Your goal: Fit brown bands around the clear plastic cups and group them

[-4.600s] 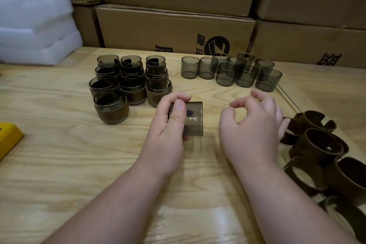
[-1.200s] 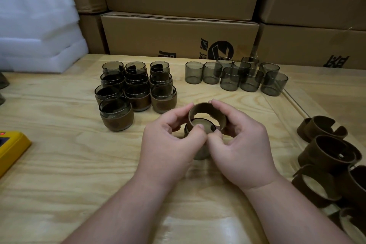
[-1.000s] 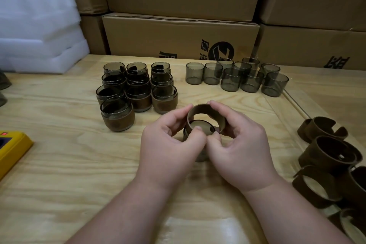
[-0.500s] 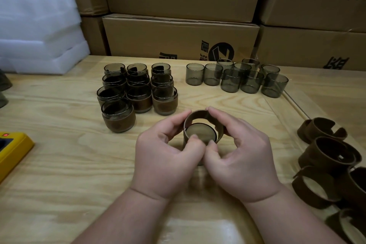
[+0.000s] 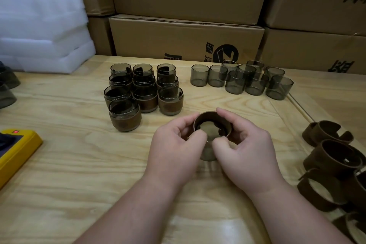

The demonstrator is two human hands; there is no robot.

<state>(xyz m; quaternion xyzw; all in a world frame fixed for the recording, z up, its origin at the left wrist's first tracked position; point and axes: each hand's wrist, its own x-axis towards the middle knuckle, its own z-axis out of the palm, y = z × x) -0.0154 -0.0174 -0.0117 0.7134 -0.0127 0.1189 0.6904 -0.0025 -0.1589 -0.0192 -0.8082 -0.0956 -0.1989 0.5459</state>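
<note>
Grip: left hand [image 5: 176, 144] and right hand [image 5: 245, 150] pinch the brown band [image 5: 213, 120] between curled fingers.
Cup [image 5: 208, 152]: apparently upright under the band, axis vertical, banded group [image 5: 142, 95] at 10 o'clock.

head-worn view, angled down, close over wooden table [image 5: 59, 164]

Two bare forearms, no sleeves, left hand [image 5: 174, 144] and right hand [image 5: 245, 150] ungloved, short fingernails

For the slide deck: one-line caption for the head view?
Both hands, left hand and right hand, hold a brown band around a clear cup, between banded cups and bare cups.
</note>
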